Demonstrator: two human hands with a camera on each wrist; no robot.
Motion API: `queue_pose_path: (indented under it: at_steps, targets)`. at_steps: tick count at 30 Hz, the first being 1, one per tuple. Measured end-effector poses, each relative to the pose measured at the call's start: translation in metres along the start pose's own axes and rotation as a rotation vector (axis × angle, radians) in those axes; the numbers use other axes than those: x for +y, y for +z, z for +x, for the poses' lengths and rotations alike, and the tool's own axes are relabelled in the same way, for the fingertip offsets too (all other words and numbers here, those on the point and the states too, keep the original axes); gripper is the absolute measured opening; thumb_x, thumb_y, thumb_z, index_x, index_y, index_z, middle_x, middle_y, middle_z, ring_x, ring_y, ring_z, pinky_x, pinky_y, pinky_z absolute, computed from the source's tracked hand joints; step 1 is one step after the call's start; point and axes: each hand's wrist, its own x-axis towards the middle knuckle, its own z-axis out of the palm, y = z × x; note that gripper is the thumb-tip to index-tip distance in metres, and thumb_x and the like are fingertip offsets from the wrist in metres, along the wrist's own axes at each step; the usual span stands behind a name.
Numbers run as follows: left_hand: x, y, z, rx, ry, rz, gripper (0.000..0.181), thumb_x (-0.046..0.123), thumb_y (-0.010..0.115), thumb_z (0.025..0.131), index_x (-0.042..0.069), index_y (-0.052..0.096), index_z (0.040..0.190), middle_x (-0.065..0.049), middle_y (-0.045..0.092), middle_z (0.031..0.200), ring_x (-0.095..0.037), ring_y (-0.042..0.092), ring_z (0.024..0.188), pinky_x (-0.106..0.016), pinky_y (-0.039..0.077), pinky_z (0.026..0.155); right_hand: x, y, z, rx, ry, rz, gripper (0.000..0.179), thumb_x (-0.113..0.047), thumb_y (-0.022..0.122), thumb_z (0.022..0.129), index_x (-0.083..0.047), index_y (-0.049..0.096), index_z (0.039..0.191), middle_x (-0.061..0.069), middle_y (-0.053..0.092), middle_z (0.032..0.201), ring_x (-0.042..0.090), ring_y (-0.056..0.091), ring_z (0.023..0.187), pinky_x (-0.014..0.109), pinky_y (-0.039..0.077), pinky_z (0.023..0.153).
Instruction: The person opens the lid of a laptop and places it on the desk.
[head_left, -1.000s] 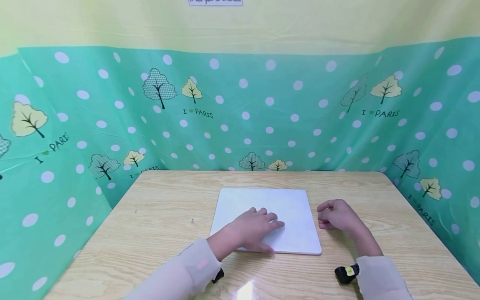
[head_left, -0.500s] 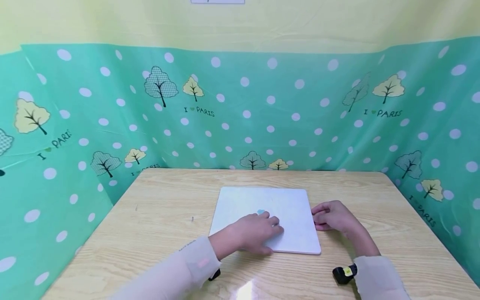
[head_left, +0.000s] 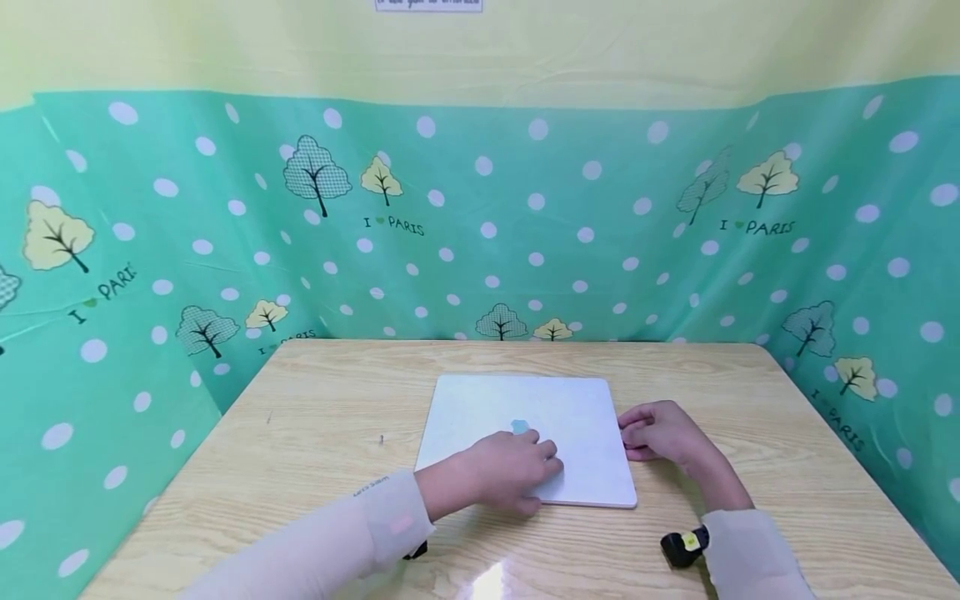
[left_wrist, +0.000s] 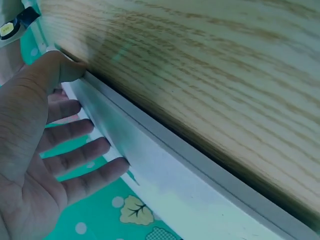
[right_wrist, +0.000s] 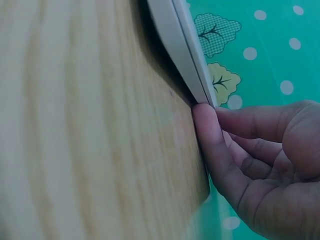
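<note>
A closed silver laptop lies flat on the table, a small bluish logo on its lid. My left hand rests on the front part of the lid, its thumb at the front edge. In the left wrist view the fingers are spread and fairly straight, fingertips touching the lid. At the laptop's right side, my right hand pinches the edge. The right wrist view shows the thumb low at the edge by the table and the index finger against the lid side.
The wooden table reaches out around the laptop on every side. A green dotted curtain with printed trees hangs behind and along both sides. A black wrist camera sits by the right sleeve.
My right hand has moved left from beside the laptop to its right edge, touching it. My left hand has shifted slightly toward me on the lid, uncovering the logo.
</note>
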Motion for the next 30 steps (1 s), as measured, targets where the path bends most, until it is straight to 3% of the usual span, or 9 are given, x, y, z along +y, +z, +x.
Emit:
queue_pose_path:
  at_steps: [8,23,30]
  targets:
    - [-0.0016,0.0032,0.0013,0.042,0.049,0.033,0.039,0.048,0.070,0.087,0.022,0.067,0.116,0.009,0.060,0.102,-0.010,0.050,0.078,-0.022,0.046,0.051,-0.0007,0.0008,0.0010,0.005,0.009,-0.011,0.028,0.006,0.063,0.096,0.010,0.062,0.123,0.018,0.065,0.098,0.021,0.069,0.078,0.036,0.063,0.071]
    - [-0.0029,0.0034,-0.0029,0.105,0.090,0.058,0.019,0.041,0.071,0.084,0.024,0.067,0.093,0.012,0.062,0.088,-0.007,0.047,0.067,-0.021,0.040,0.044,-0.0018,0.0016,0.0024,-0.007,0.006,-0.009,0.027,0.008,0.064,0.094,0.012,0.062,0.121,0.018,0.067,0.096,0.021,0.070,0.076,0.036,0.063,0.070]
    - [-0.0019,0.0027,-0.0045,0.135,0.094,0.058,0.014,0.037,0.070,0.085,0.024,0.066,0.090,0.012,0.057,0.082,-0.006,0.044,0.065,-0.020,0.035,0.042,-0.0006,0.0010,0.0021,-0.004,0.010,-0.020,0.026,0.009,0.063,0.094,0.012,0.063,0.120,0.018,0.067,0.095,0.020,0.069,0.076,0.036,0.063,0.070]
